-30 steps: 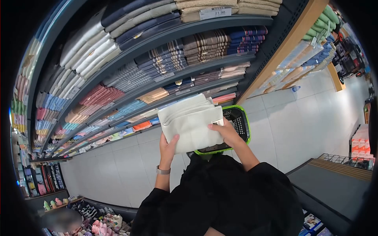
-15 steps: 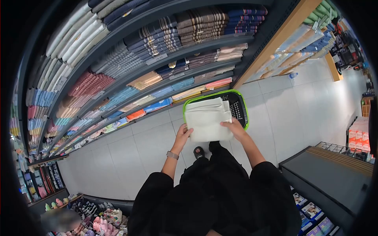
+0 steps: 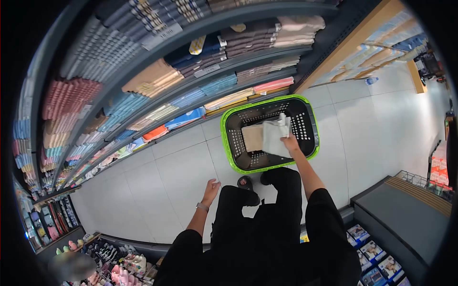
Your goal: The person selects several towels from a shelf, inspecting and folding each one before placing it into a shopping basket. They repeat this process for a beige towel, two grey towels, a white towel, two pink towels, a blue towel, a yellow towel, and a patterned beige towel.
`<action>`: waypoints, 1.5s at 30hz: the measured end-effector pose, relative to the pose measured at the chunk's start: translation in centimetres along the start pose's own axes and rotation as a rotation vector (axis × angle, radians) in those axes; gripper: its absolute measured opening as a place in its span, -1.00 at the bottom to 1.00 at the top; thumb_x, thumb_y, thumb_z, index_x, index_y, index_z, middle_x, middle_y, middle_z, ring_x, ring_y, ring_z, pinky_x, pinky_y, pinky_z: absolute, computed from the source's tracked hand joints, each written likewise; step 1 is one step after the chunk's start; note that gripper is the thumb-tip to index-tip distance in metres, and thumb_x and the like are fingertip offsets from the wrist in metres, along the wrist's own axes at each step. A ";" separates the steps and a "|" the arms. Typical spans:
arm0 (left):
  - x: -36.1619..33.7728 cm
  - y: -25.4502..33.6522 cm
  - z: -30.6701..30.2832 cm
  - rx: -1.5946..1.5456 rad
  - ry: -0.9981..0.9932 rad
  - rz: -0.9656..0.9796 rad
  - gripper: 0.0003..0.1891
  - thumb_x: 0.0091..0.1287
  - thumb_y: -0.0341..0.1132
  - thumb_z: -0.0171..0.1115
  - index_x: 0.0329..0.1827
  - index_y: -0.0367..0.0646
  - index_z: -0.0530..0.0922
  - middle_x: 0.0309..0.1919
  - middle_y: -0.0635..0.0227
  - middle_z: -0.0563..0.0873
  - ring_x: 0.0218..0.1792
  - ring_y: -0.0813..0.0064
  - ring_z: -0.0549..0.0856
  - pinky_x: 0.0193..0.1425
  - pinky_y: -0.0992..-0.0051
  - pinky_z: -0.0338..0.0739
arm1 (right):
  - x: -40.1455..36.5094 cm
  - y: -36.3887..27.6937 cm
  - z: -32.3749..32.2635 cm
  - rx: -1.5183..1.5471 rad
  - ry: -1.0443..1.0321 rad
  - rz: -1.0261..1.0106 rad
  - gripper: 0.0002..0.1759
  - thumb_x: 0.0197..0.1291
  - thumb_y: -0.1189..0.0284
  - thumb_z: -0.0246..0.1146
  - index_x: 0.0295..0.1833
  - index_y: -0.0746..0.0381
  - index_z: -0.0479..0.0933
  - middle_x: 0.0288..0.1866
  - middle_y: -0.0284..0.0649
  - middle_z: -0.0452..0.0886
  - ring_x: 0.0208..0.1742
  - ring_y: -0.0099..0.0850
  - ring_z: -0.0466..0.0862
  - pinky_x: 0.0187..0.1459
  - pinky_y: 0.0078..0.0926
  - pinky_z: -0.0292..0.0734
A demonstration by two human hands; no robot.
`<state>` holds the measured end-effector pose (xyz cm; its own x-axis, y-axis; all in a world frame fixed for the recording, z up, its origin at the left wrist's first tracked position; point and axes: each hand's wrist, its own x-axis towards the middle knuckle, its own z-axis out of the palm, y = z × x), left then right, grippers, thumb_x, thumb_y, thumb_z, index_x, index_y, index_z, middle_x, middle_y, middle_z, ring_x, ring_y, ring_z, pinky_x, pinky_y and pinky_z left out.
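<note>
A black basket with a bright green rim (image 3: 232,161) stands on the floor in front of my feet. Inside it lies a folded beige cloth (image 3: 252,137). Beside that cloth, partly over it, is a folded whitish cloth (image 3: 274,138), gripped at its right edge by my right hand (image 3: 290,144). My left hand (image 3: 211,190) is empty, held above the floor to the left of my shoes, its fingers apart and slightly curled.
Shelves (image 3: 205,71) of folded towels curve along the left and top. A wooden post (image 3: 346,45) rises behind the basket. Low grey cabinet (image 3: 396,224) at right; slippers (image 3: 126,276) at lower left; a bottle (image 3: 371,81) on the floor.
The whitish cloth has gone down into the basket with my right hand. My left hand has let go of it and moved down and left. The view has come closer to the basket and lower shelves.
</note>
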<state>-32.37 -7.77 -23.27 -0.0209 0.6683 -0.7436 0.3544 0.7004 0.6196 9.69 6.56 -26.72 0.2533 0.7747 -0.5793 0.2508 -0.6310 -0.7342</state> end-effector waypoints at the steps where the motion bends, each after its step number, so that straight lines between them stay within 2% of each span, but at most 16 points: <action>1: 2.4 0.6 1.1 0.030 0.019 -0.028 -0.34 0.24 -0.04 0.16 0.26 -0.28 0.16 -0.08 0.09 0.55 0.00 0.30 0.52 0.07 0.41 0.40 | 1.1 0.8 2.0 0.027 0.005 0.038 -0.60 -0.13 0.48 0.23 -0.05 0.28 0.51 -0.29 -0.17 0.63 -0.20 -0.34 0.60 -0.12 -0.41 0.44; 4: 9.6 2.3 5.2 0.077 0.180 0.061 -0.26 0.23 -0.02 0.17 0.32 -0.29 0.08 -0.03 -0.01 0.51 0.04 0.20 0.51 0.10 0.35 0.39 | 9.3 9.2 9.1 -0.019 -0.102 0.027 -0.58 -0.15 0.46 0.24 -0.06 0.31 0.51 -0.30 -0.16 0.64 -0.21 -0.31 0.61 -0.12 -0.38 0.46; 8: 15.8 3.6 9.4 0.197 0.228 0.183 -0.26 0.26 -0.09 0.14 0.35 -0.30 0.01 0.07 -0.13 0.43 0.09 0.03 0.48 0.16 0.29 0.36 | 14.4 12.2 14.7 -0.030 -0.288 0.127 -0.53 -0.13 0.49 0.23 0.01 0.31 0.46 -0.15 -0.14 0.60 -0.12 -0.29 0.57 -0.08 -0.38 0.43; 12: 18.8 1.5 12.1 0.288 0.468 0.562 -0.39 0.29 -0.36 0.05 0.34 -0.34 0.04 0.18 -0.16 0.31 0.19 -0.06 0.34 0.25 0.27 0.26 | 17.9 15.1 16.5 0.433 -0.617 0.452 -0.38 -0.11 0.50 0.18 0.18 0.35 0.30 0.05 -0.05 0.49 0.03 -0.15 0.51 0.04 -0.24 0.41; 15: 19.7 0.7 12.3 0.185 0.466 0.584 -0.42 0.28 -0.41 0.07 0.33 -0.34 0.08 0.20 -0.10 0.31 0.23 0.03 0.33 0.27 0.32 0.24 | 22.1 20.3 17.2 -0.243 -0.491 0.150 -0.41 -0.06 0.38 0.16 0.17 0.34 0.35 0.09 0.00 0.48 0.08 -0.09 0.50 0.09 -0.26 0.41; 18: 19.7 1.4 12.5 0.168 0.450 0.550 -0.40 0.27 -0.42 0.09 0.34 -0.31 0.07 0.21 -0.08 0.31 0.23 0.07 0.33 0.28 0.34 0.23 | 24.1 21.4 14.6 -0.623 -0.344 0.042 -0.42 -0.05 0.33 0.15 0.16 0.30 0.38 0.16 0.09 0.41 0.10 -0.02 0.49 0.10 -0.25 0.42; 20: 20.3 1.1 12.8 0.090 0.398 0.557 -0.40 0.27 -0.42 0.09 0.35 -0.31 0.06 0.22 -0.06 0.30 0.24 0.11 0.33 0.28 0.36 0.22 | 24.8 20.6 11.5 -0.728 -0.147 0.142 -0.37 -0.03 0.33 0.14 0.23 0.28 0.31 0.24 0.11 0.32 0.14 0.00 0.45 0.12 -0.25 0.41; 22: 20.4 1.3 13.1 0.065 0.371 0.534 -0.39 0.27 -0.42 0.09 0.35 -0.31 0.06 0.24 -0.04 0.29 0.25 0.14 0.32 0.29 0.37 0.21 | 25.1 21.8 9.8 -0.876 0.236 -0.020 -0.32 -0.01 0.33 0.17 0.29 0.23 0.23 0.28 0.03 0.30 0.17 -0.07 0.46 0.13 -0.30 0.42; 26: 20.3 1.5 13.1 0.095 0.368 0.554 -0.37 0.26 -0.42 0.09 0.36 -0.30 0.04 0.26 -0.02 0.27 0.26 0.16 0.31 0.30 0.39 0.19 | 24.8 22.7 6.4 -0.987 0.175 0.153 -0.31 0.03 0.33 0.15 0.33 0.19 0.16 0.32 -0.03 0.25 0.18 -0.14 0.47 0.13 -0.34 0.43; 30: 20.4 1.2 13.0 0.036 0.331 0.555 -0.36 0.26 -0.42 0.10 0.36 -0.29 0.03 0.26 -0.02 0.26 0.26 0.17 0.31 0.30 0.39 0.20 | 26.4 24.7 5.1 -1.129 -0.034 0.132 -0.57 0.17 0.33 0.06 0.17 0.15 0.34 0.20 -0.07 0.40 0.13 -0.24 0.52 0.05 -0.32 0.49; 33: 20.2 1.5 13.0 0.037 0.317 0.544 -0.36 0.25 -0.42 0.10 0.36 -0.30 0.03 0.26 -0.02 0.26 0.27 0.16 0.31 0.30 0.39 0.20 | 28.4 27.5 3.4 -1.199 0.215 0.061 -0.66 0.30 0.35 -0.17 0.10 0.14 0.38 0.04 -0.11 0.48 -0.01 -0.17 0.59 -0.11 -0.26 0.54; 36: 20.3 1.1 13.1 0.026 0.296 0.539 -0.35 0.25 -0.42 0.10 0.36 -0.31 0.02 0.27 -0.03 0.25 0.28 0.15 0.29 0.31 0.39 0.19 | 27.6 26.3 3.5 -1.165 0.414 -0.136 -0.70 0.26 0.36 -0.08 0.06 0.15 0.39 0.03 -0.10 0.44 -0.08 -0.14 0.61 -0.15 -0.28 0.56; 37: 20.5 1.1 13.1 0.036 0.304 0.548 -0.36 0.25 -0.42 0.10 0.36 -0.32 0.02 0.27 -0.04 0.25 0.28 0.15 0.29 0.31 0.39 0.19 | 26.0 21.8 4.5 -1.217 0.365 0.045 -0.69 0.18 0.40 0.02 0.05 0.16 0.38 0.08 -0.08 0.39 -0.11 -0.16 0.62 -0.18 -0.28 0.57; 39: 20.6 0.9 13.0 0.045 0.312 0.556 -0.36 0.25 -0.43 0.10 0.36 -0.32 0.02 0.27 -0.04 0.25 0.28 0.15 0.29 0.31 0.38 0.19 | 25.7 18.2 5.6 -1.162 0.306 -0.294 -0.64 0.15 0.41 0.04 0.09 0.16 0.35 0.07 -0.05 0.40 -0.14 -0.17 0.64 -0.19 -0.29 0.60; 41: 20.8 0.6 13.0 0.047 0.312 0.568 -0.35 0.25 -0.43 0.10 0.36 -0.32 0.02 0.27 -0.03 0.24 0.27 0.15 0.29 0.31 0.39 0.18 | 25.6 17.7 9.1 -1.055 0.189 -0.325 -0.58 0.00 0.35 0.20 0.03 0.19 0.41 0.00 -0.05 0.47 -0.04 -0.15 0.60 -0.12 -0.24 0.55; 45: 20.6 1.0 12.8 0.054 0.341 0.590 -0.36 0.23 -0.45 0.11 0.36 -0.31 0.05 0.26 0.00 0.26 0.27 0.17 0.30 0.31 0.40 0.18 | 27.2 25.5 15.4 -1.158 -0.658 -0.205 -0.47 -0.10 0.34 0.12 0.09 0.22 0.48 0.11 -0.04 0.50 0.17 -0.18 0.47 0.20 -0.30 0.32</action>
<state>-20.54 3.48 -41.21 -0.0997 0.9822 -0.1590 0.4429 0.1869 0.8769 8.57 12.21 -66.63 -0.2935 0.5281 -0.7968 0.9514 0.0798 -0.2976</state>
